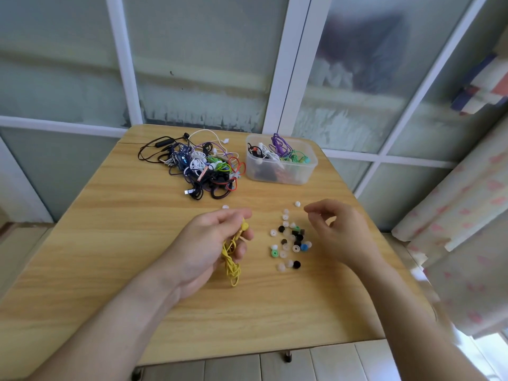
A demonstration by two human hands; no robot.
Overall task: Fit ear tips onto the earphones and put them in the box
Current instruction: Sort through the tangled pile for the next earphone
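My left hand grips a bundled yellow earphone, its cord hanging in loops below the fingers and one bud sticking up by the thumb. Hovering to the right of a scatter of loose ear tips in white, black, green and blue, my right hand has its fingers loosely curled and I see nothing between them. Farther back lies a tangled pile of earphones. Right of the pile stands a clear plastic box holding several earphones.
The work surface is a small wooden table set against a glass partition with white frames. Single white ear tips lie apart at the middle and farther right. A patterned curtain hangs at the right, close to the table's edge.
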